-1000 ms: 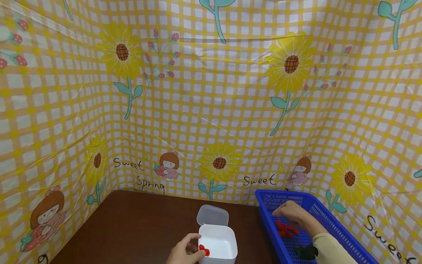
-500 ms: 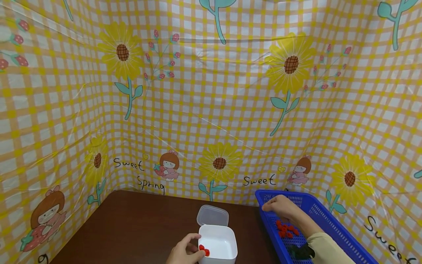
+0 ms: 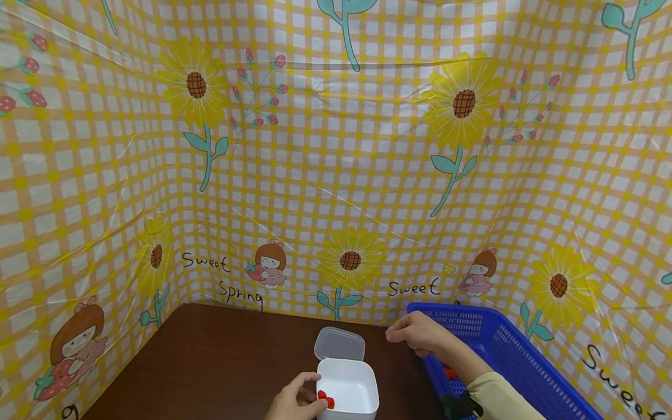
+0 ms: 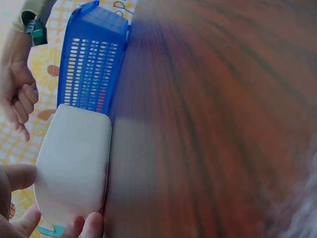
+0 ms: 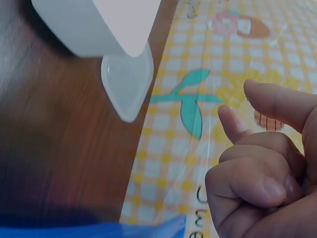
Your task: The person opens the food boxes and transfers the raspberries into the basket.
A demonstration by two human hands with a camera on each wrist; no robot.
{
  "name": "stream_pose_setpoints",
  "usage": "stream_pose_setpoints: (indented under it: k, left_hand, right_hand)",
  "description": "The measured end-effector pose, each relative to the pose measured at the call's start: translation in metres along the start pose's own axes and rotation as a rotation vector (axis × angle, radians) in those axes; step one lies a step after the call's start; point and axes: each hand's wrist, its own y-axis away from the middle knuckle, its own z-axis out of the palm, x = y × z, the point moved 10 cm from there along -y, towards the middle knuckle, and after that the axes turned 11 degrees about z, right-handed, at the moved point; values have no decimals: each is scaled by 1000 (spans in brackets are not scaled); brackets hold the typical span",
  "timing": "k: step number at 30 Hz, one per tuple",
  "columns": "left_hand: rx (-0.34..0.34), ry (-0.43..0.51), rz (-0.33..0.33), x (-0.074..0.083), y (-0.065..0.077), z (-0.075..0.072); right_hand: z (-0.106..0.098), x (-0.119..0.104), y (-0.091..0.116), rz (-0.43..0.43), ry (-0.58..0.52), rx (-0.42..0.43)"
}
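A white square box (image 3: 357, 392) is gripped at its left side by my left hand (image 3: 293, 399), thumb over the rim and fingers along the wall. Inside it, beside the thumb, lie a few small red berry-like pieces (image 3: 326, 400). Behind the box is its translucent lid (image 3: 339, 344), swung back. My right hand (image 3: 424, 337) hovers over the left rim of the blue basket (image 3: 463, 322). Its lower fingers are curled in, while thumb and index tips stand slightly apart in the right wrist view; nothing shows between them. More red pieces (image 3: 450, 372) lie in the basket, partly hidden by the right forearm.
The dark brown table (image 3: 220, 361) stretches left of the box. A yellow checked cloth (image 3: 336, 175) with printed flowers surrounds the table at the back and sides. The high-walled basket stands along the right side. A dark green device (image 4: 38, 33) sits on the right wrist.
My right hand has moved left, from inside the basket to its left rim, and its forearm now covers most of the red pieces there. The left hand and box have stayed put.
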Motion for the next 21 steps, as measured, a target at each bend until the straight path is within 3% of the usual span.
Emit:
stream_pose_setpoints:
  k: [9,16,21]
  left_hand:
    - [-7,4,23,1,0,-1]
    - [-50,57,-9,-7,1,3]
    - [-15,38,13,-4,-1,1]
  right_hand:
    - [37,-11,-1,-32,3,-107]
    - [72,-8,-1,-13,13,-197]
    - [88,-13,-3,-18,55,-211]
